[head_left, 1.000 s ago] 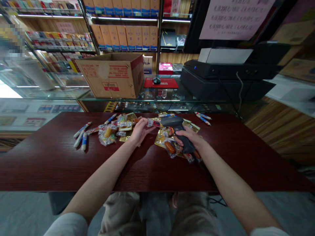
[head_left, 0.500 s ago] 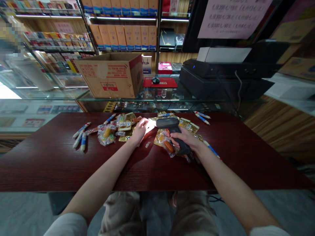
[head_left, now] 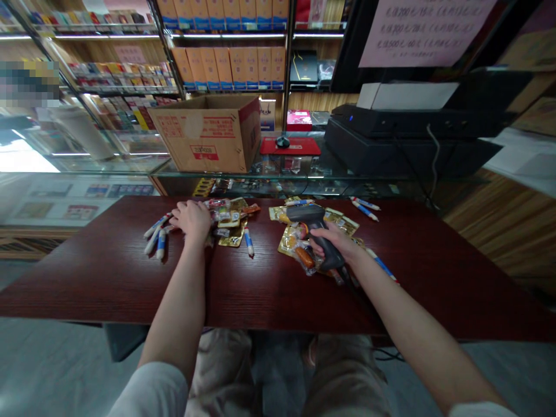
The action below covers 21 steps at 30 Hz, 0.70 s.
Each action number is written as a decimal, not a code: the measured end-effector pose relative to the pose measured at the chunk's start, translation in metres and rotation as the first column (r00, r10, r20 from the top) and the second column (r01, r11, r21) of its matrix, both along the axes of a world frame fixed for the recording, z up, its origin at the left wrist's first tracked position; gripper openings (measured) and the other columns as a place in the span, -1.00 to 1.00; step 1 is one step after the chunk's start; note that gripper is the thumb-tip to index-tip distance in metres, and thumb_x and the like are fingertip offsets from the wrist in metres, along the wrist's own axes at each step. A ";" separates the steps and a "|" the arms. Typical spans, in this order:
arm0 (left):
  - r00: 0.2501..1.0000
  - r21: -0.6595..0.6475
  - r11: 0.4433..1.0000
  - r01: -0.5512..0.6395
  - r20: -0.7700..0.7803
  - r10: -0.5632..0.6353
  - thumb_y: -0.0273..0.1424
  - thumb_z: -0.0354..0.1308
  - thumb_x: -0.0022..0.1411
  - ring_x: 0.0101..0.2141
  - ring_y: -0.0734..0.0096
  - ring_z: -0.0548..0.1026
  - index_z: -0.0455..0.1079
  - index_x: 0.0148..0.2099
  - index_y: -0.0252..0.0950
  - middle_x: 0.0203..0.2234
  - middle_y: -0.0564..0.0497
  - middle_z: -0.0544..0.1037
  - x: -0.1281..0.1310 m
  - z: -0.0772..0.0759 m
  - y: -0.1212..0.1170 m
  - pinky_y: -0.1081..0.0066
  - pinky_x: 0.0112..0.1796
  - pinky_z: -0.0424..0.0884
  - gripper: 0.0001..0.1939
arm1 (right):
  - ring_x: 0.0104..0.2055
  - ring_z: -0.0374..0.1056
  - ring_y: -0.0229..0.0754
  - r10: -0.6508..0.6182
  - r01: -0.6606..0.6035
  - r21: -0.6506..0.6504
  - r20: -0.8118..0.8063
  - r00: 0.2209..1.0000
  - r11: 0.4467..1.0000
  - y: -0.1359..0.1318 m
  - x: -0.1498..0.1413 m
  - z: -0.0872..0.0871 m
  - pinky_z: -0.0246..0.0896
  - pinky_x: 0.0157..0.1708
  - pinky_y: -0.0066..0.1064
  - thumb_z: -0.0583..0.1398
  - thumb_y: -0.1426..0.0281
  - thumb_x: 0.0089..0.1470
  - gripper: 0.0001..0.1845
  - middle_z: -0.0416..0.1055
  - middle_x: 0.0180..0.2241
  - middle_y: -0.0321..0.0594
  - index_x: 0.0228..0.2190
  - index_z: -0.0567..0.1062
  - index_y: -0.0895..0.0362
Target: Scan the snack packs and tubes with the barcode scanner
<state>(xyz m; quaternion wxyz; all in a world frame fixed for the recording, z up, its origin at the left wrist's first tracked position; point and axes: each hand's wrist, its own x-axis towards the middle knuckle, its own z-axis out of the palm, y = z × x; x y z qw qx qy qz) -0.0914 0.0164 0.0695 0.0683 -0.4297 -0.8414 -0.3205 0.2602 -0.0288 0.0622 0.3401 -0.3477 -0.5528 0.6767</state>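
My right hand [head_left: 333, 240] is wrapped around the grip of a dark handheld barcode scanner [head_left: 306, 214], held above a group of shiny gold snack packets [head_left: 286, 238]. A clear-wrapped brown sausage-like snack [head_left: 304, 256] lies beneath it. My left hand [head_left: 193, 220] rests palm down over the left heap of packets, fingers spread; its fingertips partly hide the wrapped snacks there. To its right lie gold packets [head_left: 232, 237] and a blue-and-white wrapped stick [head_left: 248, 242]. Several similar sticks [head_left: 160, 244] lie left of that hand.
A cardboard box [head_left: 206, 136] stands open on the glass counter [head_left: 269, 168] behind the table. Right of it are a red mat [head_left: 304, 146] and black counter equipment [head_left: 391, 139]. More wrapped sticks [head_left: 365, 208] lie at the table's back right. The scanner's cable trails toward the front edge.
My left hand has moved left from in front of the scanner to the left heap. The bright scanner light is gone, and a blue-and-white stick now shows near where that hand was.
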 end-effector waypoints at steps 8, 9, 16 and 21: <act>0.899 -0.186 0.887 0.423 -0.037 -0.436 -0.08 -0.03 0.29 -0.12 -0.20 0.51 0.45 -0.26 -0.29 -0.23 -0.37 0.57 0.027 0.019 -0.014 0.03 -0.11 0.37 -0.59 | -0.72 0.11 -0.35 -0.056 0.056 0.017 0.015 0.998 0.998 0.001 0.004 0.002 0.01 -0.72 -0.52 0.25 0.19 0.01 -0.69 0.25 -0.73 -0.41 -0.31 0.39 0.16; 0.851 -0.291 0.808 0.512 0.039 -0.524 0.00 0.03 0.23 -0.18 -0.17 0.53 0.43 -0.37 -0.26 -0.35 -0.32 0.58 0.033 0.016 -0.015 0.07 -0.15 0.38 -0.56 | -0.72 0.11 -0.35 -0.058 0.057 0.020 0.016 0.998 0.998 0.002 0.004 0.002 0.01 -0.72 -0.52 0.25 0.19 0.01 -0.70 0.25 -0.73 -0.41 -0.32 0.39 0.16; 0.659 -0.629 0.420 0.655 0.202 -0.725 -0.08 0.25 0.02 -0.39 0.06 0.54 0.27 -0.69 -0.19 -0.65 -0.11 0.48 0.048 -0.004 -0.016 0.27 -0.27 0.37 -0.58 | -0.72 0.12 -0.34 -0.068 0.068 0.023 0.021 0.997 0.997 0.004 0.008 0.003 0.02 -0.71 -0.51 0.25 0.17 0.01 -0.70 0.26 -0.73 -0.43 -0.34 0.36 0.12; 0.605 -0.496 0.419 0.760 0.307 -0.735 -0.32 0.17 0.09 -0.54 0.25 0.45 0.35 -0.63 -0.21 -0.69 -0.01 0.45 0.056 0.005 -0.017 0.34 -0.33 0.33 -0.72 | -0.71 0.11 -0.35 -0.063 0.063 0.036 -0.004 0.998 0.997 0.003 0.008 0.006 0.05 -0.71 -0.50 0.27 0.19 -0.02 -0.69 0.25 -0.72 -0.44 -0.32 0.37 0.13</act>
